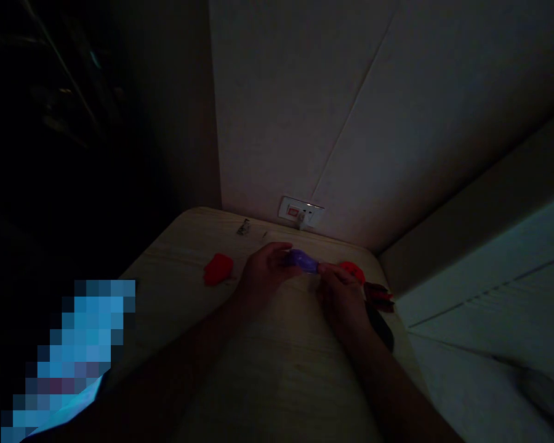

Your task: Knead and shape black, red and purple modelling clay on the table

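Note:
A small shiny purple object (305, 261), soft-looking and narrowing toward its right end, is held above the wooden table top between both hands. The fingers of my left hand (265, 266) curl around its left end. On the other side, my right hand (344, 298) pinches the narrow right end between thumb and fingers. Dim light hides its exact kind. A red piece (218, 269) with a ragged left edge lies on the table to the left of my left hand. Just beyond my right hand sits a round red item (352, 271), partly covered by the fingers.
The light wooden table (258, 369) stands against a wall with a socket and switch plate (301, 212), where a plug is inserted. Dark red-edged items (379, 297) and a black object (381, 329) lie at the right edge. A bright pixelated screen (80, 344) glows at lower left.

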`<action>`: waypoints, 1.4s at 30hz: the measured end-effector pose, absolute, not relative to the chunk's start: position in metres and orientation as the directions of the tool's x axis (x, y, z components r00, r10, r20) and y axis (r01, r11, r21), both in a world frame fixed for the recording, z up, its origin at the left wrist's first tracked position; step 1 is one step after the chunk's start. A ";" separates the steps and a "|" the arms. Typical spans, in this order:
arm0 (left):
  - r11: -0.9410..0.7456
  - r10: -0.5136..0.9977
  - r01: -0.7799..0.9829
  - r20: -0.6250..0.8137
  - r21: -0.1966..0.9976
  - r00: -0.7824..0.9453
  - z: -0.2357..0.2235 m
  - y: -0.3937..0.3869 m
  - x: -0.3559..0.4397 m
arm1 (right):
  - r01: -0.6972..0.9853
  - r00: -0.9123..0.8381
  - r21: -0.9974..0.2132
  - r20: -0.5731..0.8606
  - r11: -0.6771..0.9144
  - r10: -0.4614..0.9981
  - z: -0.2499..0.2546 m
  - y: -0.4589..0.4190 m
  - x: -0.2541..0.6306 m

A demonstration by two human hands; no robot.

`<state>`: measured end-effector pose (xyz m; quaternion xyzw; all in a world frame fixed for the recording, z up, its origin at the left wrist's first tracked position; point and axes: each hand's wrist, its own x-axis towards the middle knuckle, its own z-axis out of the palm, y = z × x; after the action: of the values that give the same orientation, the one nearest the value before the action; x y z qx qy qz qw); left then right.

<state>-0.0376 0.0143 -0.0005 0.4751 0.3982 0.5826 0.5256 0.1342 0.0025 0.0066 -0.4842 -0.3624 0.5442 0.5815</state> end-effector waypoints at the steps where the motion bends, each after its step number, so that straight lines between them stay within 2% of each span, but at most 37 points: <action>1: -0.097 0.995 -0.284 0.102 0.954 0.003 0.000 0.015 -0.037 | -0.334 0.136 -0.940 -0.122 -0.071 0.983 0.008 0.003 0.134; 4: -0.046 0.999 -0.381 0.042 0.923 -0.019 0.003 0.014 -0.036 | -0.412 0.091 -0.906 -0.143 -0.093 0.986 0.011 0.003 0.133; 7: -0.034 0.998 -0.449 0.007 0.893 -0.062 0.006 0.011 -0.036 | -0.412 0.024 -0.901 -0.158 -0.134 0.987 0.011 0.001 0.132; 14: -0.086 0.987 -0.425 0.020 0.901 -0.157 0.003 0.013 -0.037 | -0.333 -0.103 -0.916 -0.203 -0.226 0.974 0.013 -0.001 0.130; 17: -0.133 0.982 -0.351 0.076 0.927 -0.172 0.001 0.013 -0.038 | -0.320 -0.138 -0.917 -0.204 -0.239 0.969 0.013 -0.002 0.130; 20: -0.149 0.974 -0.162 0.117 0.975 -0.194 0.000 0.010 -0.040 | -0.299 -0.133 -0.933 -0.167 -0.200 0.977 0.010 -0.003 0.130; 22: -0.144 0.971 -0.108 0.119 0.984 -0.209 0.002 0.009 -0.040 | -0.288 -0.122 -0.941 -0.146 -0.176 0.982 0.009 -0.005 0.130; 28: -0.089 0.980 -0.421 0.003 0.903 -0.200 0.013 0.012 -0.039 | -0.302 -0.178 -0.942 -0.098 -0.149 0.979 0.007 -0.003 0.131; 32: -0.053 0.981 -0.468 -0.041 0.882 -0.188 0.013 0.013 -0.040 | -0.104 -0.124 -0.994 0.026 0.013 0.992 0.001 -0.005 0.133; 35: 0.057 0.981 -0.547 -0.148 0.835 -0.123 0.012 0.013 -0.042 | 0.088 -0.127 -0.988 0.118 0.129 0.985 -0.002 -0.009 0.135; 38: 0.195 0.971 -0.599 -0.238 0.777 0.008 0.011 0.015 -0.044 | 0.152 -0.140 -0.974 0.149 0.170 0.979 -0.001 -0.010 0.136; 42: 0.208 0.971 -0.644 -0.237 0.737 0.043 0.011 0.016 -0.045 | 0.213 -0.150 -0.959 0.156 0.186 0.976 -0.002 -0.008 0.137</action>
<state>-0.0451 0.0158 0.0107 0.2242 0.3647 0.5879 0.6864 0.1372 -0.0083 -0.0018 -0.4744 -0.6270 0.4267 0.4469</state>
